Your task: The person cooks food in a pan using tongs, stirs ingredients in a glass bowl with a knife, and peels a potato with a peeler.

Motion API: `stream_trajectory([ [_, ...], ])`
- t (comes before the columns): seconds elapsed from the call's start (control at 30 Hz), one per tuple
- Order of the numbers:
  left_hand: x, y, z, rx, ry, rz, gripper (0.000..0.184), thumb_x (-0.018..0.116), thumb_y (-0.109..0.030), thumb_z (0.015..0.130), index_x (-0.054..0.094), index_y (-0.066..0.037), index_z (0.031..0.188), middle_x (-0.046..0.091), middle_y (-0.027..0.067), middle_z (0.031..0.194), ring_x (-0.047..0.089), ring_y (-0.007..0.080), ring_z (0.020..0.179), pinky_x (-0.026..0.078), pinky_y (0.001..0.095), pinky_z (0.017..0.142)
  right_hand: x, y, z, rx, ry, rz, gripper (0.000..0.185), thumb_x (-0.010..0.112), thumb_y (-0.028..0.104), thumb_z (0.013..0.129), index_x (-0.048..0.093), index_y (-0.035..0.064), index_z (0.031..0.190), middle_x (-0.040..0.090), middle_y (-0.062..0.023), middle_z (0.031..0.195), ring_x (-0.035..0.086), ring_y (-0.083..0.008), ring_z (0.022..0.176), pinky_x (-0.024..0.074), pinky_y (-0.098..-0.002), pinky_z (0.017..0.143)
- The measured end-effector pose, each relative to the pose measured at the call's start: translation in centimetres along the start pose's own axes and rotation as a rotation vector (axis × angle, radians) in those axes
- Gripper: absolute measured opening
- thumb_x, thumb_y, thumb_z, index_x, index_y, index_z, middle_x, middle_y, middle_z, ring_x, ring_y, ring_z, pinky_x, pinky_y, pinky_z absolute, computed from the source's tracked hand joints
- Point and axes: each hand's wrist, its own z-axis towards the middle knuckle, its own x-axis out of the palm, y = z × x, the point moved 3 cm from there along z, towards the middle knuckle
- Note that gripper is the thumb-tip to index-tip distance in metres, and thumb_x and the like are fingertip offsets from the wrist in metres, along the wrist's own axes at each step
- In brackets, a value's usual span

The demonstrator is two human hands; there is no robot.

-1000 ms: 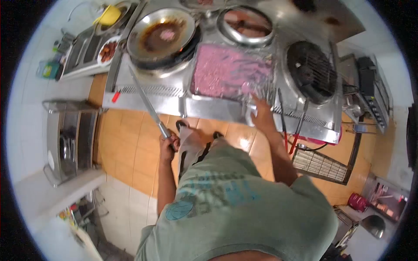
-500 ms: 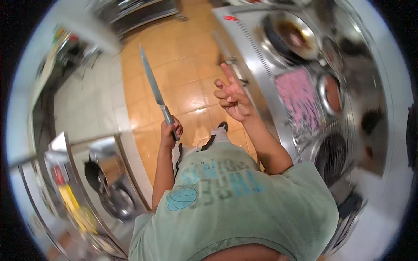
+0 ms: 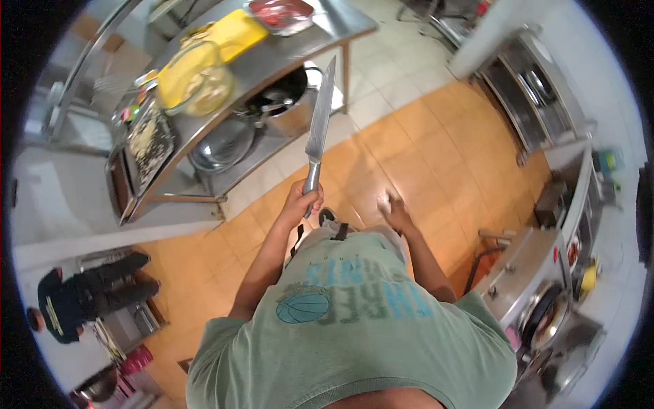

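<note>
My left hand (image 3: pixel 303 200) is closed around the grey handle of a long kitchen knife (image 3: pixel 320 116). Its blade points up and away from me, above the floor and near a steel table. My right hand (image 3: pixel 396 214) hangs low over the orange tiles beside my leg. Motion blurs its fingers, so I cannot tell how they are set; no object shows in it. On the table (image 3: pixel 344 31) are a yellow cutting board (image 3: pixel 240 35), a clear bowl (image 3: pixel 208 92) with pale pieces inside, and a tray of red food (image 3: pixel 281 13) at the far end.
Under the table are a metal pot (image 3: pixel 289 119) and a steel bowl (image 3: pixel 221 146). A person in dark clothes (image 3: pixel 85 296) stands at the left. A wok (image 3: pixel 545 315) sits on the stove at right. A steel shelf unit (image 3: pixel 528 95) stands farther back.
My view has turned left, from the stove toward the table. The knife remains in my left hand. My right hand, raised with fingers apart before, has dropped to my side.
</note>
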Motion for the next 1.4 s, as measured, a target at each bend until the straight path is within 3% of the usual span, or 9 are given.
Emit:
stream_trajectory([
  [0.07, -4.0, -0.5, -0.6, 0.07, -0.053, -0.004, 0.005, 0.049, -0.008, 0.076, 0.046, -0.003, 0.076, 0.046, 0.0045, 0.055, 0.043, 0.0105, 0.044, 0.035, 0.023, 0.041, 7.4, -3.0, 1.4, 0.038, 0.553, -0.218, 0.085, 0.03, 0.063, 0.085, 0.011, 0.0038, 0.142, 0.017, -0.0258, 0.144, 0.025, -0.0385, 0.131, 0.0181, -0.041, 0.109],
  [0.37, -4.7, -5.1, 5.3, 0.096, -0.123, 0.036, 0.006, 0.056, -0.004, 0.077, 0.053, -0.002, 0.082, 0.049, 0.0003, 0.06, 0.045, 0.0063, 0.046, 0.036, 0.022, 0.043, -3.6, 14.9, 5.9, 0.035, 0.877, 0.091, 0.078, 0.027, 0.061, 0.089, 0.032, -0.0016, 0.135, 0.023, -0.0227, 0.143, 0.021, -0.0317, 0.134, 0.0168, -0.0371, 0.109],
  [0.53, -5.2, -9.8, 11.2, 0.166, -0.071, 0.03, 0.037, 0.06, -0.004, 0.074, 0.048, -0.004, 0.109, 0.051, 0.001, 0.074, 0.046, 0.007, 0.049, 0.036, 0.022, 0.043, -7.9, 30.7, 13.0, -0.694, 0.454, 0.699, 0.048, 0.047, 0.026, 0.092, 0.036, -0.0003, 0.131, 0.039, -0.0153, 0.131, 0.039, -0.0273, 0.121, 0.0332, -0.0365, 0.099],
  [0.67, -5.8, -13.1, 16.0, 0.466, -0.146, 0.27, 0.061, 0.063, -0.006, 0.069, 0.039, -0.001, 0.124, 0.055, 0.0101, 0.088, 0.056, 0.019, 0.075, 0.047, 0.0293, 0.065, -8.5, 37.6, 18.3, -0.67, 0.493, 0.758, 0.024, 0.048, 0.012, 0.09, 0.045, -0.0001, 0.111, 0.044, -0.0115, 0.125, 0.047, -0.02, 0.108, 0.0381, -0.0316, 0.09],
  [0.9, -9.9, -20.0, 13.6, 0.465, -0.032, 0.809, 0.053, 0.065, -0.017, 0.08, 0.042, 0.0, 0.124, 0.055, 0.0131, 0.109, 0.056, 0.0242, 0.089, 0.046, 0.0329, 0.077, -17.9, 44.4, 26.3, -0.786, 0.318, -0.106, 0.032, 0.057, 0.017, 0.087, 0.048, -0.0008, 0.111, 0.057, -0.0219, 0.093, 0.058, -0.0378, 0.083, 0.0463, -0.0375, 0.074],
  [0.97, -11.5, -23.1, 10.0, 0.167, 0.086, 0.499, 0.037, 0.062, -0.016, 0.083, 0.051, -0.001, 0.114, 0.058, 0.0088, 0.105, 0.057, 0.0202, 0.089, 0.046, 0.0309, 0.074, -20.9, 48.6, 26.8, -1.08, 0.239, -0.219, 0.039, 0.058, 0.018, 0.085, 0.046, 0.003, 0.119, 0.056, -0.0222, 0.095, 0.056, -0.041, 0.086, 0.0452, -0.0433, 0.074],
  [1.03, -13.8, -25.3, 6.7, 0.437, 0.058, 0.453, 0.025, 0.061, -0.013, 0.083, 0.057, 0.0, 0.105, 0.059, 0.0085, 0.093, 0.058, 0.017, 0.085, 0.046, 0.0284, 0.069, -22.1, 51.8, 27.3, -1.138, 0.319, -0.503, 0.047, 0.057, 0.012, 0.083, 0.039, 0.0073, 0.127, 0.055, -0.0211, 0.1, 0.054, -0.0395, 0.093, 0.0442, -0.0443, 0.078],
  [1.3, -28.6, -25.8, 1.5, 0.726, -1.166, 0.355, 0.015, 0.058, -0.009, 0.085, 0.058, -0.001, 0.098, 0.058, 0.0068, 0.089, 0.054, 0.014, 0.079, 0.042, 0.0251, 0.073, -16.7, 61.4, 24.8, -1.171, 0.46, -0.857, 0.046, 0.058, 0.008, 0.081, 0.047, 0.0063, 0.125, 0.058, -0.02, 0.101, 0.056, -0.0382, 0.087, 0.0434, -0.0457, 0.072],
  [1.4, -32.2, -26.8, 4.0, 0.723, -1.194, 0.432, 0.021, 0.057, -0.009, 0.086, 0.054, -0.001, 0.105, 0.058, 0.0082, 0.099, 0.053, 0.0152, 0.092, 0.041, 0.0259, 0.08, -14.1, 63.6, 24.3, -1.078, 0.439, -0.865, 0.041, 0.059, 0.008, 0.08, 0.051, 0.0035, 0.12, 0.06, -0.0207, 0.095, 0.057, -0.0379, 0.085, 0.0443, -0.0449, 0.073],
])
